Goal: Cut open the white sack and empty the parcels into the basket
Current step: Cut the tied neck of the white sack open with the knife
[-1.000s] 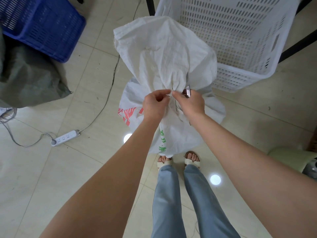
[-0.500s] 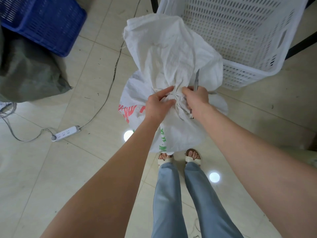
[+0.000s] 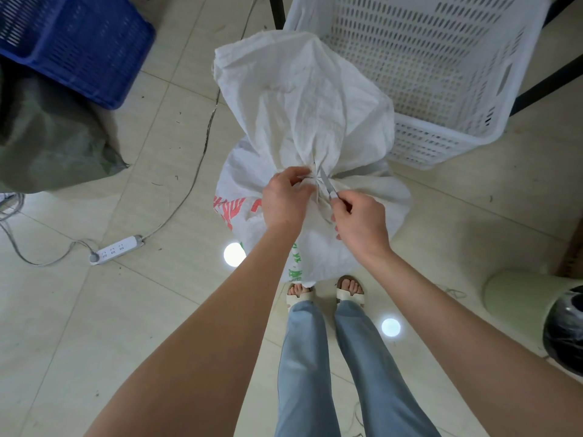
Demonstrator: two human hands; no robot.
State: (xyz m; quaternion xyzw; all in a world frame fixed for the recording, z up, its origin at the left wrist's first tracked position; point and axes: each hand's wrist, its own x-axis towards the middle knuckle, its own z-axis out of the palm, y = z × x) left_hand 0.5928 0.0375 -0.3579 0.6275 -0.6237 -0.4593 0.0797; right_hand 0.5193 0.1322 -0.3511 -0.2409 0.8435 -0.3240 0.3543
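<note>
White sack point(image 3: 303, 99) tied, contents hidden; left hand point(image 3: 285, 200) pinches it, right hand point(image 3: 362, 222) fingers point(image 3: 345, 201) grip blade point(image 3: 326, 182); basket point(image 3: 441, 143) behind

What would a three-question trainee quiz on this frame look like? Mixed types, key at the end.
1. True or false: the left hand holds the slim blade.
2. The blade's tip is at: A) the white sack's tied neck; B) the white basket's rim; C) the power strip.
3. Fill in: the plastic crate at far left is ____ in colour.

Key: 1 false, the right hand grips it while the left pinches the neck; 2 A; 3 blue.
</note>
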